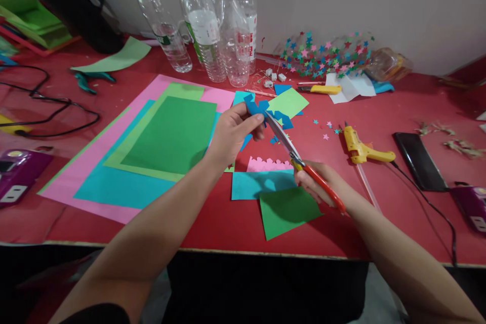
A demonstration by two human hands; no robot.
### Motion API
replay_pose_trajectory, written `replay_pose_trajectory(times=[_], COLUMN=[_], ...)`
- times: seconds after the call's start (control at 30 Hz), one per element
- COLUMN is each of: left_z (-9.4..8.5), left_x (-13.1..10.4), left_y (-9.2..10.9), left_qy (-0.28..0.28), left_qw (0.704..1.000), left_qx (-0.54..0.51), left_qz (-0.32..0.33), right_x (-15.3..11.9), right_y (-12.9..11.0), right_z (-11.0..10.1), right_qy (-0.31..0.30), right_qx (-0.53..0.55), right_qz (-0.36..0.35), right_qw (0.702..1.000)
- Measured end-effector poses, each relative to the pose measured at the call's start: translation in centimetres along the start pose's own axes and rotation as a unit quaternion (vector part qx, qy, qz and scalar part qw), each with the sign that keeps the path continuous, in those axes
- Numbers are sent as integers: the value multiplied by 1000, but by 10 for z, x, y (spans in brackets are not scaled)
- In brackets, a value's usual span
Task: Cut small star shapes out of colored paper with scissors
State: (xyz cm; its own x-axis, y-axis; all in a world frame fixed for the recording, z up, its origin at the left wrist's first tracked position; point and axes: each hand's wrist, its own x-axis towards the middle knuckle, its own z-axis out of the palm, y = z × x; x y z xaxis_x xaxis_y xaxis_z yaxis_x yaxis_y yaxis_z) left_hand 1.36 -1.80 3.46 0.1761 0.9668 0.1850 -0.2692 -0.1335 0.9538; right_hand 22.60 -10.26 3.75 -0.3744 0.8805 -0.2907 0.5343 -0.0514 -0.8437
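Observation:
My left hand [243,124] pinches a small piece of blue paper [257,106] with notched edges, held above the table. In my right hand [321,182] is a pair of scissors [317,179] with red handles, its blades pointing up and left to the blue paper. The blade tips meet the paper's edge beside my left fingertips; whether they are cutting into it I cannot tell. Beneath my hands lie a pink paper strip [269,164] with a notched edge, a light blue sheet [246,186] and a dark green sheet [288,212].
Large coloured sheets [170,134] are stacked at left. Several plastic bottles [235,40] stand by the wall near a star-filled clear container [326,55]. A yellow cutter [322,89], yellow glue gun [360,149], phone [419,161] and loose stars [325,136] lie at right.

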Motion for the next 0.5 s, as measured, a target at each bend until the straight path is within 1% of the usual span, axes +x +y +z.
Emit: replay_pose_trajectory(times=[0.13,0.3,0.5], left_z=[-2,-4,-6], left_x=[2,2,2], left_y=[4,10,11], left_qy=[-9,-11,-13], left_qw=[1000,999,999], left_qx=[-13,-5,14], left_qz=[-20,-40,-47], right_x=[-2,-2,-3], right_y=[-1,2,3], right_z=[-1,-1,-2], right_qy=[-7,-20,-13], right_qx=[13,30,42], right_qz=[-14,-9,-9], right_qw=[1000,999,999])
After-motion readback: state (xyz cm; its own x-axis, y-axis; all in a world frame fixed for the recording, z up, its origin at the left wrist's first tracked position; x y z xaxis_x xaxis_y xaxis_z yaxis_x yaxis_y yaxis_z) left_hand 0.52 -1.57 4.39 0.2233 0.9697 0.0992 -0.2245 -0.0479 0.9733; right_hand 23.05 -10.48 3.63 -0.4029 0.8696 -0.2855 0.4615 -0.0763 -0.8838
